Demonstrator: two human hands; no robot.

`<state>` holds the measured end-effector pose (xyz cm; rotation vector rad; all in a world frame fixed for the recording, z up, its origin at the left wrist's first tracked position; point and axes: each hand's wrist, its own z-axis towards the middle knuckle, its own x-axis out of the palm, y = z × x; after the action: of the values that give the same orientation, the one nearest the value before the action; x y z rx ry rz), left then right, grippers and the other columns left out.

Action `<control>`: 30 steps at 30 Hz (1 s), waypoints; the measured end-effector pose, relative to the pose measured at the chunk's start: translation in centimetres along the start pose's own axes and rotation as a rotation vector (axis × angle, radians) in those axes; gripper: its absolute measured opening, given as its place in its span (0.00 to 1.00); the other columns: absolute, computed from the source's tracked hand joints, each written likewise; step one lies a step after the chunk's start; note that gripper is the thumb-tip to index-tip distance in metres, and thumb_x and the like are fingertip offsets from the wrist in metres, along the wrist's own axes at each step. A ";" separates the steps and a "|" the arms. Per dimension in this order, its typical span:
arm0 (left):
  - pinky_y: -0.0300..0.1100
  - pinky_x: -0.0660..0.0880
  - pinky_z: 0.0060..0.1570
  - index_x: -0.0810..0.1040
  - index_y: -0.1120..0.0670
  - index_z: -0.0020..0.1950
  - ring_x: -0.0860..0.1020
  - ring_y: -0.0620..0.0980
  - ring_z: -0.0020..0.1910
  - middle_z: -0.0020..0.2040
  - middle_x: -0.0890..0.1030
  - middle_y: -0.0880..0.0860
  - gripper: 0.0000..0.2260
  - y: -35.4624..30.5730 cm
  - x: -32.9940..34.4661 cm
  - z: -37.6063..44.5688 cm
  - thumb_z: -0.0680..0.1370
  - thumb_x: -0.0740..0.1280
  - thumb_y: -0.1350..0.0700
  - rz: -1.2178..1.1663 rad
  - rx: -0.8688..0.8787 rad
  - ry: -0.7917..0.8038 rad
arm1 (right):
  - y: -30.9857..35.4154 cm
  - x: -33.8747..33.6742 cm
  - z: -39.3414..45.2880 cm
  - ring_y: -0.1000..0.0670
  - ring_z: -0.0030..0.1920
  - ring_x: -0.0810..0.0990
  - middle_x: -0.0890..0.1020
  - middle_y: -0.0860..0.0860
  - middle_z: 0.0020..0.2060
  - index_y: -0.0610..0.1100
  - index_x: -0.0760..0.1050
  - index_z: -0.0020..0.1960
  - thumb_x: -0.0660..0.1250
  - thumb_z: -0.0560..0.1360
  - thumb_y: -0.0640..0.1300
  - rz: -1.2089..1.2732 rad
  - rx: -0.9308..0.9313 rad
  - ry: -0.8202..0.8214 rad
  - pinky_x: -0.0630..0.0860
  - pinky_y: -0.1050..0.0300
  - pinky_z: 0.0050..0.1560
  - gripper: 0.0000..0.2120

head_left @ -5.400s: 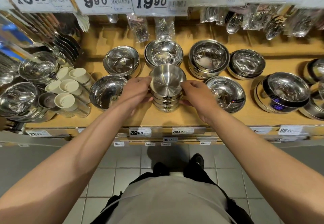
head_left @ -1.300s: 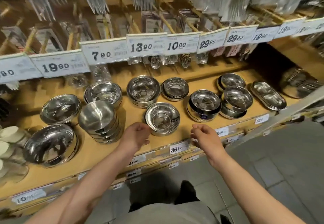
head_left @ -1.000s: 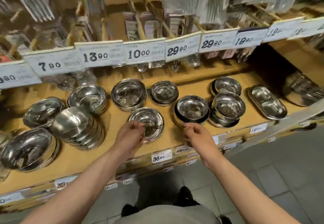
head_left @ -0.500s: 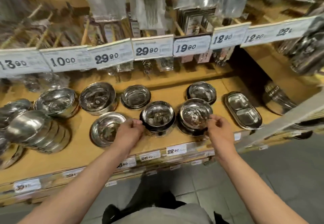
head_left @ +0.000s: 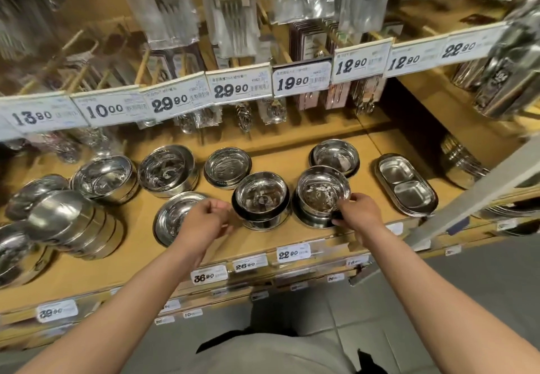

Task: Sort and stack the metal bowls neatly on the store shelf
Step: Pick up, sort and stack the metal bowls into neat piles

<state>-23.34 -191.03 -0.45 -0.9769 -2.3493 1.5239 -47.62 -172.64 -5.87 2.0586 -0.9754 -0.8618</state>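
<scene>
Several steel bowls stand mouth-up across the wooden shelf (head_left: 380, 139), the widest thing in view, which runs from 9 o'clock to 3 o'clock beneath a row of price tags (head_left: 239, 88). At 9 o'clock a stack of upturned bowls (head_left: 70, 224) leans with its bases tipped toward the viewer, its long axis slanting down to the right. Near centre sits a black-rimmed bowl (head_left: 261, 198), upright and open to the top; just beside it at 3 o'clock is the right-front bowl (head_left: 323, 192), nested on others, its mouth tilted slightly toward the viewer. A shallow bowl (head_left: 175, 212) lies at 8 o'clock of centre, partly hidden by the left hand (head_left: 204, 221), whose fingers are curled loosely shut, holding nothing that can be seen. The right hand (head_left: 359, 212) pinches the near rim of the right-front bowl, thumb and fingers closed on its edge. An oval two-section dish (head_left: 406, 186) lies at 3 o'clock, its long axis running front to back.
</scene>
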 end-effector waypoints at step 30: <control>0.56 0.73 0.63 0.70 0.63 0.71 0.73 0.64 0.64 0.67 0.74 0.63 0.19 -1.4 21.9 1.1 0.80 0.63 0.58 0.550 0.011 -0.170 | 0.3 -14.0 -0.9 0.45 0.46 0.88 0.81 0.42 0.59 0.43 0.72 0.63 0.68 0.78 0.35 0.350 0.013 0.136 0.86 0.53 0.45 0.15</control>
<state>-41.32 -178.86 -4.05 -1.6518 -2.2891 1.8597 -54.03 -160.95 -1.42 1.8524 -1.2194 -0.5273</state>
